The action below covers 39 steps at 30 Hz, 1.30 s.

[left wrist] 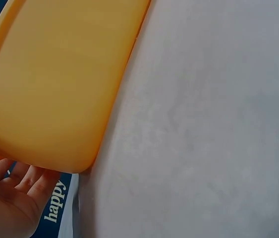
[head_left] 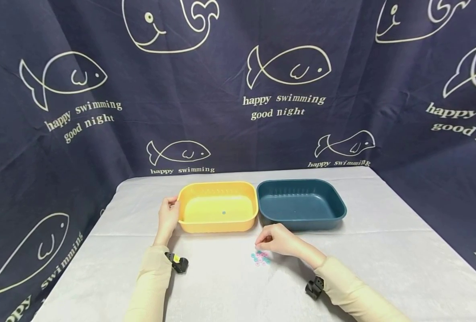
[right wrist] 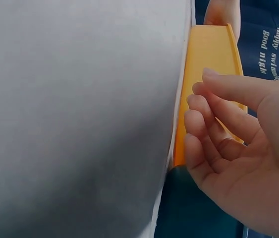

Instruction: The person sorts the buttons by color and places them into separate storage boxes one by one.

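My left hand (head_left: 168, 217) holds the left end of the yellow bin (head_left: 218, 227); in the left wrist view its fingers (left wrist: 27, 181) lie against the end wall, below the rim. Over a small pile of pink and teal button-like pieces (head_left: 261, 258) is my right hand (head_left: 282, 240). The right wrist view shows its fingers curled, with thumb and index tips close together. No piece can be made out between them, and a small one could be hidden there. One blue piece (head_left: 223, 213) lies inside the yellow bin.
A dark blue bin (head_left: 302, 226) stands against the right end of the yellow one. Both are on a table with a pale cloth (head_left: 214, 277). Behind and at the sides hangs a navy curtain (head_left: 230, 120) with fish drawings.
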{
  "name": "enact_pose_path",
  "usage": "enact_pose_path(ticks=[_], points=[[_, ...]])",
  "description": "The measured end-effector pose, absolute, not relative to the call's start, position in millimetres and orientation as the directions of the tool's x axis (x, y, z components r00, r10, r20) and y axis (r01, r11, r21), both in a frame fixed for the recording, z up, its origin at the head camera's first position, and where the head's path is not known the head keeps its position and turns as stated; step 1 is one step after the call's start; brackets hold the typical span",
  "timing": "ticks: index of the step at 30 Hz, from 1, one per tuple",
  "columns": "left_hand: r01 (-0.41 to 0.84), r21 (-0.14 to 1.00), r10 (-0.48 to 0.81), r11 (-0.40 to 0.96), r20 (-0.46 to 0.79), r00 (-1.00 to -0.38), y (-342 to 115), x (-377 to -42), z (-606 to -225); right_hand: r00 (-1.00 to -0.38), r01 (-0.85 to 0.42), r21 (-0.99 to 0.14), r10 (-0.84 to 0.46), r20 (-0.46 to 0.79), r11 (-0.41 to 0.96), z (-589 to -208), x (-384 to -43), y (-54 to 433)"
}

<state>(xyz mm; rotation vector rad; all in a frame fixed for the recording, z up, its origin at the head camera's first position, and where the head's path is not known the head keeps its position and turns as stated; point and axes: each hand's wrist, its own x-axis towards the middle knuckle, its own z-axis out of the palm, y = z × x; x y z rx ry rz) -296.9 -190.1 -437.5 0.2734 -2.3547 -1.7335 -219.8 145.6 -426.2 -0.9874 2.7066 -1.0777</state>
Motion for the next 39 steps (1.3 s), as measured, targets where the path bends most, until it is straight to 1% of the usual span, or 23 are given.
enact_pose_path(ticks=[10, 18, 25, 32, 39], points=[[-0.034, 0.953, -0.258, 0.301, 0.047, -0.965, -190.3, -297.3, -436.6, -0.789, -0.54, -0.622, -0.598, 0.141, 0.566, -428.1, -222.0, 144.8], [0.044, 0.948, -0.287, 0.315, 0.14, -0.948, -187.9, -291.9, -438.4, -0.775, -0.555, -0.585, -0.622, 0.107, 0.591, -429.8, -223.9, 144.3], [-0.013, 0.95, -0.288, 0.311, 0.081, -0.954, -189.5, -296.2, -438.3, -0.779, -0.55, -0.59, -0.617, 0.107, 0.592, -428.6, -223.5, 144.0], [-0.016, 0.952, -0.277, 0.305, 0.073, -0.958, -189.4, -296.0, -437.7, -0.79, -0.531, -0.588, -0.607, 0.085, 0.61, -429.4, -223.0, 142.3], [-0.016, 0.953, -0.269, 0.302, 0.07, -0.96, -189.6, -297.8, -439.6, -0.797, -0.532, -0.561, -0.6, 0.077, 0.634, -427.6, -221.3, 142.4]])
